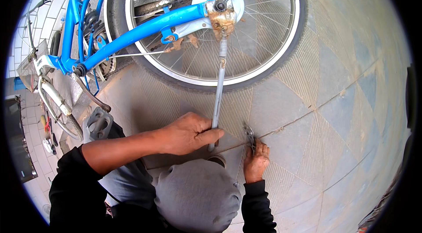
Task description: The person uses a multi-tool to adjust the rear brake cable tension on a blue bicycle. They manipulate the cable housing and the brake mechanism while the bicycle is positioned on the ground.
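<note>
My left hand (189, 135) is wrapped round the lower part of a grey metal kickstand (220, 85), thumb along its side. The kickstand's upper end, with a coil spring (223, 46), joins a rusty bracket (221, 21) by the rear axle of a blue bicycle (140, 33). In front of the stand is the bicycle's rear wheel (288, 50), with a pale rim and dark tyre. My right hand (257, 162) is low over the floor, to the right of my knee, fingers closed on a small flat metal wrench (249, 134). The wrench's head points away from me, apart from the kickstand.
Patterned floor tiles (334, 114) spread to the right. My grey-trousered knee (198, 195) sits between my arms. A grey pedal (97, 124) on its crank is left of my forearm. Several hand tools (49, 132) lie farther left, near the front wheel (66, 121).
</note>
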A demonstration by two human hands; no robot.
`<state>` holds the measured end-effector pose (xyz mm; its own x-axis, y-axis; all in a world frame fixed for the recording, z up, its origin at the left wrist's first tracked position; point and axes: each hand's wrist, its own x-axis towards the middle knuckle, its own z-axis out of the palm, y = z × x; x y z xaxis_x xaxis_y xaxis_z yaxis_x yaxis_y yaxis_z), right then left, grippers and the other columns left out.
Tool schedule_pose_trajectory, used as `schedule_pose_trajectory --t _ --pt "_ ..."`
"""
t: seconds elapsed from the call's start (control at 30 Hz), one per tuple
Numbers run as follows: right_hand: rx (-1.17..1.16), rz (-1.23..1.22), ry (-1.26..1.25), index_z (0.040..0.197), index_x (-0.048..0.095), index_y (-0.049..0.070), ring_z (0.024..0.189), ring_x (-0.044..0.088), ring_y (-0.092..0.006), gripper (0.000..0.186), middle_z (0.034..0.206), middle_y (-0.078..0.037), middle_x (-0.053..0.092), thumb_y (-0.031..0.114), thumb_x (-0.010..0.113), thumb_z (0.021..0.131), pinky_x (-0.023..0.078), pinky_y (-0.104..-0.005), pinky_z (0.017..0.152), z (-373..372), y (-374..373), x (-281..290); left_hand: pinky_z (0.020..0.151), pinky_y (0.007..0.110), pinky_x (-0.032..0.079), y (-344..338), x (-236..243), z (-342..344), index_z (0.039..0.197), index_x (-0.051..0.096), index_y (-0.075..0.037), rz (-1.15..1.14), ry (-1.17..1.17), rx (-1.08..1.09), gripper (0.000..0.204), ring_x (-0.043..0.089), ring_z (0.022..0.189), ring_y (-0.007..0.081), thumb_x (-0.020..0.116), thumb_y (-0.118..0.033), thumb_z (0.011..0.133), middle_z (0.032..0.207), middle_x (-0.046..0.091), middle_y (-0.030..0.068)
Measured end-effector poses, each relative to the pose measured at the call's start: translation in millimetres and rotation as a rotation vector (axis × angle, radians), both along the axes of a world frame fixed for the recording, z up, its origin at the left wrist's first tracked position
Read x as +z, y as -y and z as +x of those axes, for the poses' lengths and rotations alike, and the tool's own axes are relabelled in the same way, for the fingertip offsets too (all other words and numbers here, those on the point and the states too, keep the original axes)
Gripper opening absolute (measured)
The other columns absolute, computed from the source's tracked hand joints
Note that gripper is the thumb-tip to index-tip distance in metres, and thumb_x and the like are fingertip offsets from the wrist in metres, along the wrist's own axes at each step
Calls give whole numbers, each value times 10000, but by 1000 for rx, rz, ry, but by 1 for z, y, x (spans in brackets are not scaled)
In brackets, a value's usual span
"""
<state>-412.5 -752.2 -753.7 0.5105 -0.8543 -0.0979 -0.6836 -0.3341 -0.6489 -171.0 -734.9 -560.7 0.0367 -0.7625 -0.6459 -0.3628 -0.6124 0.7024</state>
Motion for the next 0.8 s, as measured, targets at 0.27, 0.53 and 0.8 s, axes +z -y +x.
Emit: schedule_pose_trajectory --t 0.27,0.53,0.8 --pt "-118 -103 127 999 580 -27 847 556 -325 244 929 -164 591 60 628 776 460 -375 745 16 18 26 631 363 460 8 -17 0 802 601 15 -58 38 -64 406 586 648 293 513 -369 901 684 598 156" --pt "-141 804 840 969 592 -42 700 514 -94 248 797 -54 597 194 528 926 428 -236 646 75 38 120 645 350 469 6 -24 -4 869 618 -3 -79 78 -9 458 586 667 301 548 -456 857 734 627 137" --pt "-23 746 790 908 576 -44 621 465 -68 205 698 -55 546 160 579 892 398 -228 541 108 54 134 634 357 465 0 -28 -3 874 602 -8 -247 180 -19 380 580 651 265 597 -386 840 704 609 126"
